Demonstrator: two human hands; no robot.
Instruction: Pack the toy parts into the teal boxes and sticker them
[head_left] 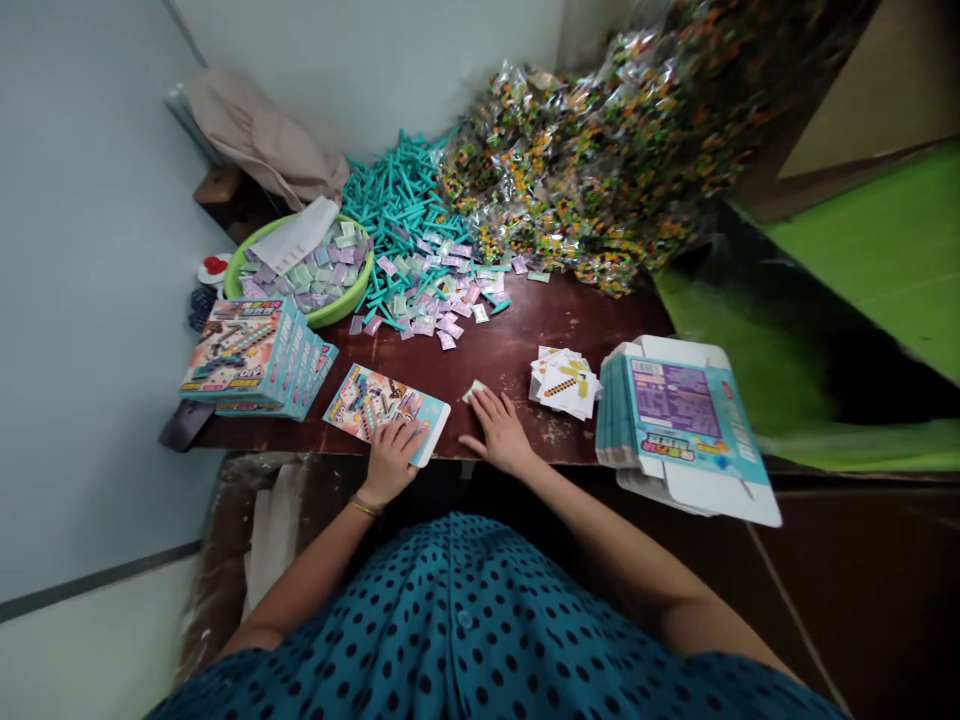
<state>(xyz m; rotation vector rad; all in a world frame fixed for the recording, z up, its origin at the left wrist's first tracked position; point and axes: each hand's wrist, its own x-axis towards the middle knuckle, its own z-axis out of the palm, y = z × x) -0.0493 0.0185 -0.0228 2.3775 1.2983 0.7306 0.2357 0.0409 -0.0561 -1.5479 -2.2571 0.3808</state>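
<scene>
Left hand (pixel 393 462) lies palm down on the lower part of a printed box (pixel 370 408), fingers slightly spread and touching its face; no closed grip is seen. The printed box rests flat and slanted on the dark red table (pixel 517 325), one end near the front edge. Right hand (pixel 499 430) is open and palm down at the table, thumb held wide of the fingers; the fingertips touch a small pale packet (pixel 474 391). Whether they pinch it cannot be determined.

Right of the right hand, a loose stack of white cards (pixel 568 385) shows a pickaxe picture on top. Just beside it stands a pile of flattened cartons (pixel 675 410), blue, white and purple, the uppermost extending past the table's front edge.

Left of the printed box, near it, finished-looking boxes (pixel 244 350) are stacked, their top faces printed in orange and blue. Behind these, a green basin (pixel 367 283) holds small packets with a white paper (pixel 291 237) across them.

Beyond the hands, scattered pink and green packets (pixel 448 300) lie against and among a heap of teal sticks (pixel 394 190). To the right of that heap, clear bags of multicoloured pieces (pixel 570 160) are piled high. Beige cloth (pixel 262 140) lies behind the basin.
</scene>
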